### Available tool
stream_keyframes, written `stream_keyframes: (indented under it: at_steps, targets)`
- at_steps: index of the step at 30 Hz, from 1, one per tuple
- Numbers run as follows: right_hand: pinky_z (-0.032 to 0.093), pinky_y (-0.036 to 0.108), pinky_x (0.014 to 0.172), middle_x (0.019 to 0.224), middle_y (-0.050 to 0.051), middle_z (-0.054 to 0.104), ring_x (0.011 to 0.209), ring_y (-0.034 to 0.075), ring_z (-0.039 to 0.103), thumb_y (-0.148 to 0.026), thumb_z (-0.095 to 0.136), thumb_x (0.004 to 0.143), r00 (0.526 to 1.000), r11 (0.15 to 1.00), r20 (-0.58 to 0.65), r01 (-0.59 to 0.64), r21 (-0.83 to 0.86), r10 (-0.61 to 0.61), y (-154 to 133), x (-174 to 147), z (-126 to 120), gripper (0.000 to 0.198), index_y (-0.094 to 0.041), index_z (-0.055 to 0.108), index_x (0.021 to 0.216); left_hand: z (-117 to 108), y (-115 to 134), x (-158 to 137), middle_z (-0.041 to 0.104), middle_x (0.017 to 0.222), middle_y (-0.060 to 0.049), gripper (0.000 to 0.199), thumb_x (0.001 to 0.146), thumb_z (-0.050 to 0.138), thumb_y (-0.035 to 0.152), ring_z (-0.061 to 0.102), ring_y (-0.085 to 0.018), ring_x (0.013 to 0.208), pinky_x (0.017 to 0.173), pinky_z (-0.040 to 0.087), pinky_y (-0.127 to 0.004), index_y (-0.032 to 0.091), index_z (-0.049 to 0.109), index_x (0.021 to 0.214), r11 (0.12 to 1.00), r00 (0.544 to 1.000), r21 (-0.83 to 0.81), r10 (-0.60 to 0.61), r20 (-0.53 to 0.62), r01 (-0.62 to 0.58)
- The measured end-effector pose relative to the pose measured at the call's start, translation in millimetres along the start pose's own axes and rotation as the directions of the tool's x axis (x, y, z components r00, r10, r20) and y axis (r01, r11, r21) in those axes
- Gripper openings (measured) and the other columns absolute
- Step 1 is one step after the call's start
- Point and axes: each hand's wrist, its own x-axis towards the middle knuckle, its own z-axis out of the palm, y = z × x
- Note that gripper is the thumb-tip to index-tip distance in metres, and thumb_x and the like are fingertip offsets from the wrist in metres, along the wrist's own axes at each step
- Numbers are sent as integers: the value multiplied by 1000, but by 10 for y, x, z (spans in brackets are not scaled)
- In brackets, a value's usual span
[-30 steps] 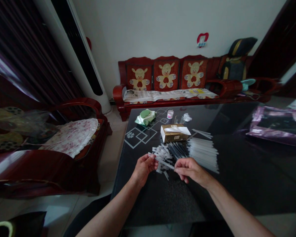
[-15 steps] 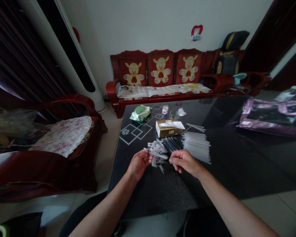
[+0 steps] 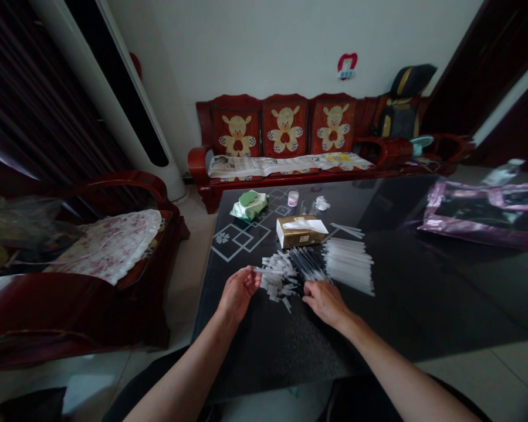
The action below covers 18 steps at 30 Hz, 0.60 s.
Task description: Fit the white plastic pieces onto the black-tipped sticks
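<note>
My left hand pinches one end of a thin whitish tube, which points right over a heap of short white pieces. My right hand is closed at the near end of a bundle of thin black sticks. Its fingertips point down and are partly hidden, so what they grip cannot be made out. Just beyond, to the right, lies a neat stack of long translucent white tubes.
A gold tissue box stands behind the sticks. Farther back are a green wipes pack, a small white tub and crumpled tissue. A purple-edged clear bag lies right on the dark table.
My left hand has drawn slightly left with the tube. My right hand, earlier raised beside the tube's right end, has lowered to the near end of the black sticks.
</note>
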Motion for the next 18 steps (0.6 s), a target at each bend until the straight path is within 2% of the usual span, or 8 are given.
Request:
stream_keyframes:
  at_steps: [5, 7, 9, 10, 12, 14, 15, 18]
  targets:
    - [39, 29, 64, 73, 8, 68, 74, 21, 64, -19, 59, 77, 1000, 1000, 0, 5, 2, -5, -27, 13, -19, 5, -18, 62, 73, 7, -17, -25, 66, 66, -8, 9, 84, 56, 13, 62, -9, 55, 54, 54, -18, 8, 62, 79, 1000, 1000, 12, 12, 16, -12]
    - [40, 29, 62, 68, 6, 66, 68, 20, 64, -18, 57, 76, 999, 992, -36, 2, 123, 3, -41, 13, -64, 7, -17, 60, 70, 11, -20, -31, 66, 66, -8, 9, 83, 57, 13, 62, -9, 55, 55, 54, -18, 8, 62, 78, 1000, 999, 17, 24, 24, -24]
    - [42, 28, 56, 63, 3, 64, 59, 18, 63, -21, 54, 77, 999, 934, -25, -36, 357, 48, -57, 15, -115, 9, -17, 57, 69, 16, -29, -35, 66, 67, -7, 7, 82, 59, 14, 62, -10, 56, 56, 54, -19, 8, 62, 79, 999, 999, 22, 33, 28, -33]
    - [43, 28, 53, 61, 3, 63, 55, 17, 62, -24, 54, 77, 997, 865, 15, -71, 497, 74, -65, 17, -141, 10, -17, 56, 70, 20, -35, -37, 66, 67, -7, 6, 81, 60, 14, 63, -10, 56, 56, 54, -19, 9, 62, 80, 999, 999, 25, 35, 30, -36]
    - [46, 28, 48, 61, 2, 63, 51, 17, 62, -29, 55, 76, 988, 652, 125, -155, 742, 92, -86, 22, -193, 13, -17, 53, 73, 31, -53, -43, 67, 67, -7, 6, 80, 62, 15, 63, -11, 57, 56, 54, -20, 9, 62, 80, 999, 999, 33, 36, 34, -37]
    - [49, 29, 47, 62, 2, 65, 51, 18, 64, -31, 60, 73, 981, 429, 181, -194, 882, 72, -115, 26, -244, 16, -17, 53, 74, 48, -74, -57, 67, 67, -7, 7, 79, 63, 16, 64, -11, 57, 56, 53, -20, 9, 62, 81, 999, 999, 42, 31, 34, -33]
    - [51, 30, 49, 62, 2, 66, 52, 18, 64, -30, 63, 72, 982, 346, 177, -187, 920, 61, -133, 27, -268, 17, -16, 54, 74, 57, -87, -66, 67, 67, -8, 7, 79, 63, 16, 64, -11, 57, 56, 53, -20, 9, 62, 81, 999, 999, 46, 27, 31, -28]
    - [53, 30, 51, 63, 2, 66, 51, 16, 63, -27, 67, 70, 992, 203, 112, -121, 972, 55, -180, 28, -317, 16, -14, 58, 74, 78, -127, -98, 67, 66, -7, 8, 79, 63, 17, 64, -12, 58, 57, 54, -21, 9, 62, 81, 998, 999, 54, 16, 31, -18]
